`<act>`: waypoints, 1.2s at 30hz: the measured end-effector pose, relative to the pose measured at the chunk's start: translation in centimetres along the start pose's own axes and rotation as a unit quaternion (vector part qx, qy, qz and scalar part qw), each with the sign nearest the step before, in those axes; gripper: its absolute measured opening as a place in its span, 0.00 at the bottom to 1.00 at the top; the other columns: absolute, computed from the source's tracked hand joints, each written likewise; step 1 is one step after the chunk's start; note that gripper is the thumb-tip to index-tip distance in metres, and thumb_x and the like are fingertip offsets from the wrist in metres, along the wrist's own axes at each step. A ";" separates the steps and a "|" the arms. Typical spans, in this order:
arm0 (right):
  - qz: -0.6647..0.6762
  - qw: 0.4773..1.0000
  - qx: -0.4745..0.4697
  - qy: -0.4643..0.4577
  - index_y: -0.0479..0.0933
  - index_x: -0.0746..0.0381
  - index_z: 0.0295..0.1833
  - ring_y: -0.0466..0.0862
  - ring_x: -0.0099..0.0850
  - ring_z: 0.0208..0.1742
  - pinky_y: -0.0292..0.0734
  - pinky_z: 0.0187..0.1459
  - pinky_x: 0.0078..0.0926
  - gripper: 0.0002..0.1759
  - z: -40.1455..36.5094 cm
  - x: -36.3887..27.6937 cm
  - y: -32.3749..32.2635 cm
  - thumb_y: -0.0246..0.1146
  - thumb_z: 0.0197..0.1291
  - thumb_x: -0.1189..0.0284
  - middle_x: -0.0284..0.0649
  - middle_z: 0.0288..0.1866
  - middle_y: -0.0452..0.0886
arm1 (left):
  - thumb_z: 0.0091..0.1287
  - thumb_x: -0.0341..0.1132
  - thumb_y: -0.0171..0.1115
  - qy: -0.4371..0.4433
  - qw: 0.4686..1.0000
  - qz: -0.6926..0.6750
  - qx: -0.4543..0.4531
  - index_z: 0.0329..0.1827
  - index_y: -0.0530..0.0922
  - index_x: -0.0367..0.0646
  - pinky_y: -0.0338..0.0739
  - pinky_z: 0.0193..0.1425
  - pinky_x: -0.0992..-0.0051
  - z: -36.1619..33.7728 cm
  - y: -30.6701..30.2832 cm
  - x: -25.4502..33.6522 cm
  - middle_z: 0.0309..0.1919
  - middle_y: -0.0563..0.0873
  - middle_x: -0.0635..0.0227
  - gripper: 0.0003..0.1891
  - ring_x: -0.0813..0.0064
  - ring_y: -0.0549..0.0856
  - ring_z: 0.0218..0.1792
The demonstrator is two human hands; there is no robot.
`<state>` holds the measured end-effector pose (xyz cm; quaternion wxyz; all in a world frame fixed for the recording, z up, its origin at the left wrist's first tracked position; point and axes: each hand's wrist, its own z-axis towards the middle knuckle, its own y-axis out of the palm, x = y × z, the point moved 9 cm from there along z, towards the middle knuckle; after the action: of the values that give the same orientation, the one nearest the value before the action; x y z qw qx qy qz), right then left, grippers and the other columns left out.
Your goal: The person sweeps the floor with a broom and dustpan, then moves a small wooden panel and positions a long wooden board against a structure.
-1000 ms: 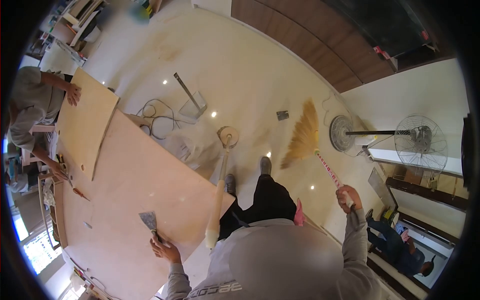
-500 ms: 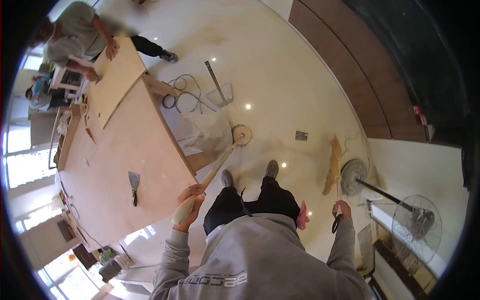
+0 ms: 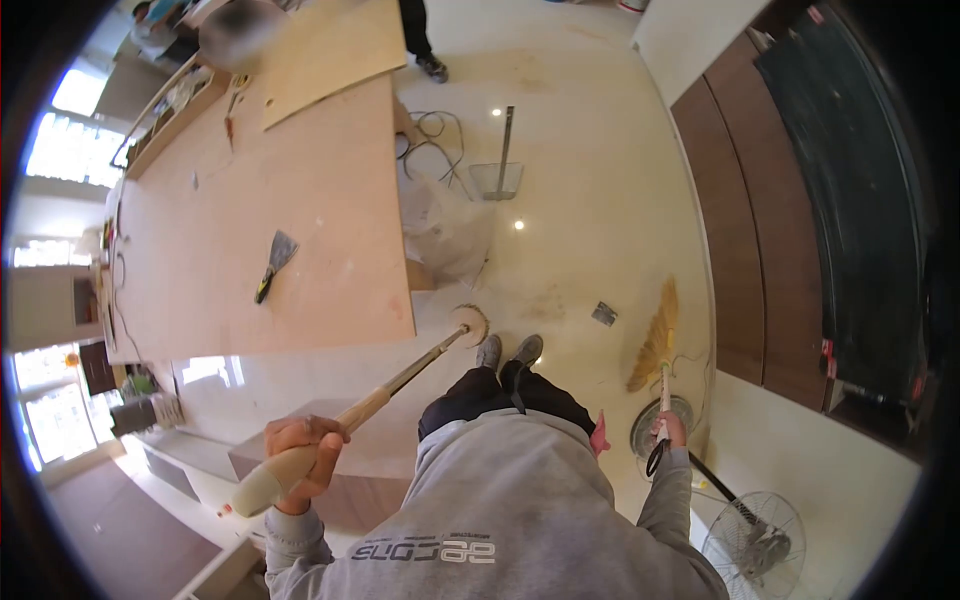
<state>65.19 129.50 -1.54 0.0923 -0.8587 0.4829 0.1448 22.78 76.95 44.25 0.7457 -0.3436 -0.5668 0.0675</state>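
My left hand (image 3: 305, 455) is closed around the thick cream grip of a long-handled scrubber brush (image 3: 405, 375). Its pole slants away to a round brush head (image 3: 471, 322) resting on the floor near my shoes, just beyond the table corner. Low on my other side, my right hand (image 3: 673, 430) grips the pale handle of a broom (image 3: 655, 340). A dark strap loop hangs from that handle. The broom's fan of yellow-brown bristles points forward, over or on the floor; contact is hard to tell.
A wooden table (image 3: 330, 210) on the left bears a putty knife (image 3: 275, 265) and a board (image 3: 340, 55). Ahead are a plastic bag (image 3: 440, 235), a dustpan (image 3: 497, 180) and a cable (image 3: 435, 130). A fan (image 3: 755, 550) stands right; a person's leg (image 3: 415, 30) shows behind the board.
The view has turned, so the table and fan sit differently. My left hand has moved outward and the scrubber head is nearer my feet. Both hands keep their hold.
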 end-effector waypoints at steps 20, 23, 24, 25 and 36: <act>-0.107 0.993 -0.044 -0.024 0.63 0.59 0.38 0.66 0.22 0.14 0.64 0.13 0.20 0.06 -3.4 -11.5 14.1 0.53 0.55 0.75 0.32 0.17 0.65 | 0.71 0.44 0.53 -0.356 0.701 -0.179 0.591 0.29 0.72 0.48 0.57 0.17 0.88 -39.3 -7.2 -19.0 0.36 0.84 0.68 0.13 0.91 0.66 0.16; -0.128 0.987 -0.090 -0.029 0.62 0.60 0.35 0.66 0.22 0.13 0.64 0.13 0.19 0.05 -4.4 -11.6 16.5 0.53 0.57 0.75 0.32 0.17 0.64 | 0.71 0.44 0.53 -0.348 0.668 -0.217 0.621 0.30 0.71 0.49 0.59 0.17 0.89 -41.5 -7.9 -20.4 0.40 0.84 0.66 0.12 0.89 0.68 0.17; -0.129 0.987 -0.091 -0.033 0.62 0.60 0.35 0.66 0.22 0.13 0.64 0.13 0.19 0.05 -4.4 -11.7 17.0 0.53 0.57 0.75 0.32 0.17 0.64 | 0.71 0.44 0.53 -0.353 0.650 -0.233 0.632 0.30 0.71 0.49 0.60 0.18 0.89 -42.2 -7.8 -21.0 0.41 0.84 0.65 0.12 0.89 0.68 0.17; -0.120 0.989 -0.090 -0.017 0.62 0.60 0.36 0.66 0.22 0.14 0.64 0.14 0.19 0.06 -4.3 -11.5 17.4 0.53 0.57 0.76 0.32 0.17 0.65 | 0.71 0.44 0.53 -0.350 0.649 -0.237 0.633 0.30 0.71 0.49 0.60 0.18 0.89 -42.6 -7.5 -21.8 0.41 0.84 0.65 0.12 0.89 0.68 0.17; -0.103 0.988 -0.112 0.017 0.63 0.61 0.40 0.67 0.22 0.16 0.64 0.15 0.19 0.10 -3.9 -11.6 14.6 0.56 0.54 0.77 0.32 0.19 0.65 | 0.63 0.55 0.60 -0.415 0.443 -0.383 0.696 0.49 0.71 0.46 0.75 0.35 0.84 -52.5 8.8 -28.1 0.42 0.78 0.68 0.23 0.81 0.77 0.32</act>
<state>47.63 130.15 5.82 0.0016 -0.9109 0.3744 0.1735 62.31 46.91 10.26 0.3603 0.6118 -0.6457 0.2810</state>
